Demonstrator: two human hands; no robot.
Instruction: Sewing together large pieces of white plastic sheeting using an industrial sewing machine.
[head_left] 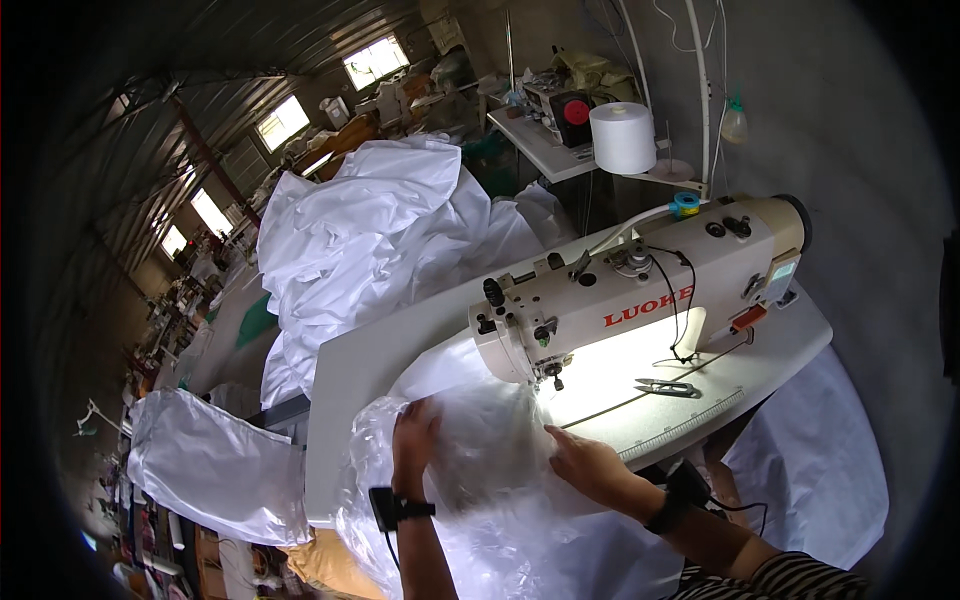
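Observation:
A sewing machine [640, 290] stands on a pale work table, its lamp lighting the needle area. Under the needle lies the edge of a shiny translucent sheet [490, 440], bunched over white cloth [440, 365]. My left hand [415, 435] rests on the sheet left of the needle, fingers laid along it. Just in front of the needle, my right hand [585, 465] grips the sheet's right edge, index finger stretched toward the presser foot and other fingers curled. Thread snips [668, 388] lie on the machine bed, right of the needle.
A large heap of white fabric [370, 230] rises behind the table. More white cloth hangs at left [215, 460] and at right [815, 460]. A white thread cone [622, 138] stands behind the machine, near another machine [560, 110]. Dark bands with cables circle both wrists.

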